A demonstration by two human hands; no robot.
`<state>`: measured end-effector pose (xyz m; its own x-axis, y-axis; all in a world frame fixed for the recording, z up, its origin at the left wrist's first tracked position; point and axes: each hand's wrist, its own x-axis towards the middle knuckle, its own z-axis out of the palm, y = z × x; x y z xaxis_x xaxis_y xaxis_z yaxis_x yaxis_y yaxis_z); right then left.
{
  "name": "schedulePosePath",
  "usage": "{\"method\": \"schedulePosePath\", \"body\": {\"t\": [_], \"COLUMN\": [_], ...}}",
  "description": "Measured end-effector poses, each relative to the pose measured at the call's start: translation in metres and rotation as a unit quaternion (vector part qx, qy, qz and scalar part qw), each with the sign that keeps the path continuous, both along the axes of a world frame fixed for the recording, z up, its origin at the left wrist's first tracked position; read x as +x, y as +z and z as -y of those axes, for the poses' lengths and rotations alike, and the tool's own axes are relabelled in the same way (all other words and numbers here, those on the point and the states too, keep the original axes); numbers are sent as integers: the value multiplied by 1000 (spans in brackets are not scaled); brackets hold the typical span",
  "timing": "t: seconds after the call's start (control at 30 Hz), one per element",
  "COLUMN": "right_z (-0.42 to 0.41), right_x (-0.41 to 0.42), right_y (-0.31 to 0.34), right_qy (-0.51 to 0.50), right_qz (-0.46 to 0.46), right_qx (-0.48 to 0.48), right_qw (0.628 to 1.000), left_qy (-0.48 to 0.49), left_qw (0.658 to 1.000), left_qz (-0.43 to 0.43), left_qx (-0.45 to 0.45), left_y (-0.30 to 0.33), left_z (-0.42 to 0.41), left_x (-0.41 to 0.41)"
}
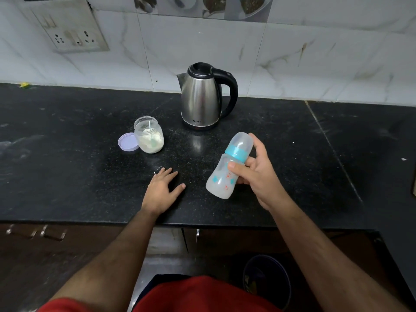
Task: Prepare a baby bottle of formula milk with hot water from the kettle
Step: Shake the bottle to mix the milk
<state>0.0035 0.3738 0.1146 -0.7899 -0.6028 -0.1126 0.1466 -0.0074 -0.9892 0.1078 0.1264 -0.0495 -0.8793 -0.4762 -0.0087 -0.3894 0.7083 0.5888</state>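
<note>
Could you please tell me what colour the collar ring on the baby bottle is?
Turquoise blue; the collar ring shows clearly in the head view.

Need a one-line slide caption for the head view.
Right hand holds capped bottle tilted over the counter; left hand flat; kettle behind.
</note>
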Motion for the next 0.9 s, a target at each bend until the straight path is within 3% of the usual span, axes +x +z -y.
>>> {"method": "schedulePosePath", "body": {"t": [0.13, 0.3, 0.5, 0.9], "right_z": [5, 10, 17, 35], "right_x": [-11, -23, -35, -53], "right_y": [-1, -7, -1, 10], "right_qy": [40, 41, 58, 63], "right_qz": [-26, -34, -61, -90], "right_qx": [40, 41, 52, 53], "right_qw": [998, 998, 995, 993], "left_qy": [52, 19, -54, -70], "left_qw": [986, 914, 900, 906], "left_qz": [-71, -153, -178, -191], "left_qx": [143, 375, 395, 371], "left_y": [28, 84, 127, 143], "left_z": [-12, -41, -55, -45], "left_x": [-8, -26, -39, -51]}}
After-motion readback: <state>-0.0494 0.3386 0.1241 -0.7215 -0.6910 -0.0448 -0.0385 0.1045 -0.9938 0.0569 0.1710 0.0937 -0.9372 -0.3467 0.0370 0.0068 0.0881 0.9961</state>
